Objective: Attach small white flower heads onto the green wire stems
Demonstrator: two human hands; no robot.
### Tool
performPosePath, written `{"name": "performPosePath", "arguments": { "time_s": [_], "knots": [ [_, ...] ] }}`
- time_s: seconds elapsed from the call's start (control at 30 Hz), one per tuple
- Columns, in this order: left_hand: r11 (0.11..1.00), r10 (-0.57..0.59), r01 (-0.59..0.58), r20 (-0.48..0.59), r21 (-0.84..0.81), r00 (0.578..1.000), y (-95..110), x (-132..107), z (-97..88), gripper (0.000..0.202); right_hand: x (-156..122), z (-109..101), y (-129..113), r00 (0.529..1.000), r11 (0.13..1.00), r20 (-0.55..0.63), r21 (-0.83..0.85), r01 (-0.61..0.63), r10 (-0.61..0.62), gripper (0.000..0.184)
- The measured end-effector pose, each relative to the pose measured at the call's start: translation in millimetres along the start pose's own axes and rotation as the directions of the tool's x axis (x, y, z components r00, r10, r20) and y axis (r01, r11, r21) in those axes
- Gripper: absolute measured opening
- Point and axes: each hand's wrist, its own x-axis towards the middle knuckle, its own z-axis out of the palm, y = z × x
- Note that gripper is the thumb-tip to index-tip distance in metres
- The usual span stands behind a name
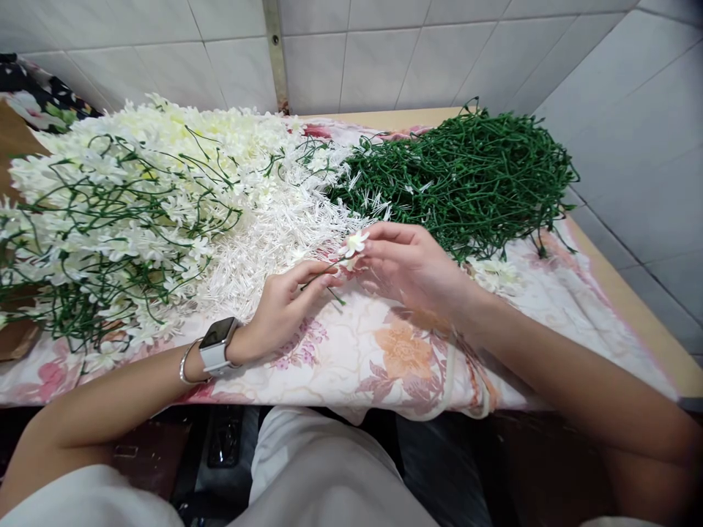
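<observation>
Flowers point(146, 162) left, stems point(466, 176) right on cloth point(340, 366), wall point(455, 55) behind

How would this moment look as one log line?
left hand: holds green stem; right hand: at white flower; beyond hands: thin white pieces; left side: white flower heap; right side: green stem heap

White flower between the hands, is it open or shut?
Open: the white flower at the right hand has its petals spread outward.
</observation>
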Motion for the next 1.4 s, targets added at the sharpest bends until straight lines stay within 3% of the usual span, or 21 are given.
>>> {"name": "performPosePath", "arguments": {
  "time_s": [0.13,0.3,0.8,1.13,1.23,1.4],
  "knots": [
    [0.999,-0.035,0.035,-0.039,0.006,0.999,3,1,-1.2,0.028,4,-8,-7,0.988,0.98,-0.082,-0.163,0.115,-0.13,0.002],
    [0.997,-0.067,0.066,-0.027,-0.033,0.997,6,2,-1.3,0.033,3,-8,-11,0.974,0.886,-0.03,-0.422,0.191,-0.224,0.004],
    [0.998,-0.059,0.061,0.067,-0.02,0.996,6,0,-1.3,0.032,-4,2,-12,0.982,0.865,0.063,-0.465,0.189,-0.181,0.007],
    [0.999,-0.05,0.047,0.126,0.025,0.991,1,-2,1.0,0.03,-4,1,-13,0.963,0.709,0.233,-0.656,0.26,-0.138,0.006],
    [0.99,-0.004,-0.02,0.165,0.142,0.986,3,-1,-0.3,0.032,-4,1,-13,0.951,0.667,0.278,-0.684,0.295,-0.135,0.007],
    [0.93,0.183,-0.232,0.187,0.284,0.965,4,3,-2.5,0.021,-3,-1,-15,0.941,0.618,0.318,-0.719,0.319,-0.116,0.008]
  ]
}}
